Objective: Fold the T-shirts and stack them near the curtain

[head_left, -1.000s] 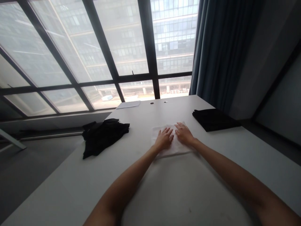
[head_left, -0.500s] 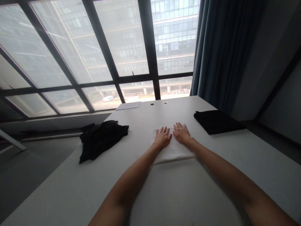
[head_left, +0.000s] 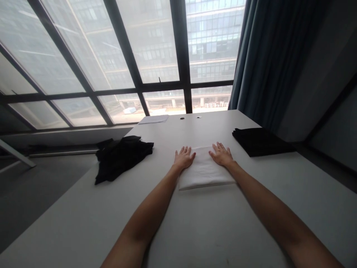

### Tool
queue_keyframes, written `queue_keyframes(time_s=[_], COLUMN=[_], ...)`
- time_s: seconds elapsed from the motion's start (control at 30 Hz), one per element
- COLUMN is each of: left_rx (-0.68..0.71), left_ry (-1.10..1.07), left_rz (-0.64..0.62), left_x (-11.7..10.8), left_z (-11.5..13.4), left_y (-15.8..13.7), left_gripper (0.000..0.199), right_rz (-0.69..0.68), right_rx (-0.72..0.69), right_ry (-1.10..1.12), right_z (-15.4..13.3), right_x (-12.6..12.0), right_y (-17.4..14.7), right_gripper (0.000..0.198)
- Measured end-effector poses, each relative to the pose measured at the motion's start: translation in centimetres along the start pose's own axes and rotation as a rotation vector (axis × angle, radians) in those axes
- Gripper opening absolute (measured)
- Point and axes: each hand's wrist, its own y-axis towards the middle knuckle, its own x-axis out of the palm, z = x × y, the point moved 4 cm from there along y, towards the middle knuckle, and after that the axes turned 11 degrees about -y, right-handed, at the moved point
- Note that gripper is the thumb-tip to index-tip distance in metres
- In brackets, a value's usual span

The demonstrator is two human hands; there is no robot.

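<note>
A white cloth (head_left: 205,170), folded into a flat rectangle, lies in front of me. Whether it is a garment I cannot tell. My left hand (head_left: 184,158) rests flat on its left edge with the fingers spread. On the right edge my right hand (head_left: 221,153) lies palm down, its fingers also apart. Between the two hands the cloth's surface is smooth, with a layered fold along the near edge. Neither hand grips anything.
The white table (head_left: 206,223) carries a crumpled black cloth (head_left: 121,156) at left and a folded black cloth (head_left: 263,142) at right. White paper (head_left: 153,119) lies at the far left edge, near a dark round hole (head_left: 182,118). Windows and a blue curtain (head_left: 259,63) stand behind.
My hands have moved apart, the left one outward to the cloth's left edge and the right one to its right edge. More of the white cloth's middle shows. The view has shifted slightly.
</note>
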Motion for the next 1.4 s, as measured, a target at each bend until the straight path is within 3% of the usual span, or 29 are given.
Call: queue_keyframes(time_s=[0.13, 0.23, 0.33, 0.47, 0.67, 0.83, 0.97, 1.13, 1.27, 1.4], left_rx=[0.012, 0.077, 0.136, 0.117, 0.204, 0.280, 0.273, 0.497, 0.548, 0.622], left_ry=[0.005, 0.030, 0.009, 0.072, 0.073, 0.048, -0.010, -0.054, 0.046, 0.191], left_rz=[0.031, 0.065, 0.038, -0.030, -0.012, -0.135, -0.159, -0.243, -0.364, -0.423], left_x=[-0.4, 0.3, 1.9, 3.1, 2.9, 4.9, 4.8, 5.5, 6.9, 7.1], left_z=[0.8, 2.6, 3.9, 4.2, 6.3, 7.8, 8.4, 10.5, 10.8, 10.9], left_y=[-0.3, -1.0, -2.1, -3.1, -3.9, -5.6, -6.2, -7.8, -9.1, -9.6], left_gripper=[0.059, 0.058, 0.057, 0.056, 0.056, 0.058, 0.055, 0.058, 0.063, 0.064], right_rz=[0.134, 0.278, 0.197, 0.091, 0.245, 0.100, 0.143, 0.218, 0.249, 0.370], right_rx=[-0.008, -0.104, -0.151, -0.139, -0.055, -0.059, -0.024, -0.034, -0.036, -0.087], right_ry=[-0.058, -0.088, -0.074, -0.047, 0.025, 0.052, 0.164, 0.279, 0.346, 0.362], right_z=[-0.9, -2.7, -3.9, -4.1, -2.0, -0.6, 0.5, 3.4, 5.1, 4.6], right_x=[-1.3, -2.1, -1.3, -0.3, -1.8, -0.5, -0.6, -1.0, -0.7, -1.5], right_y=[-1.0, -2.4, -3.2, -3.3, -2.4, -1.8, -0.9, 0.4, 0.7, 0.4], right_gripper=[0.069, 0.064, 0.061, 0.058, 0.056, 0.056, 0.051, 0.053, 0.052, 0.054])
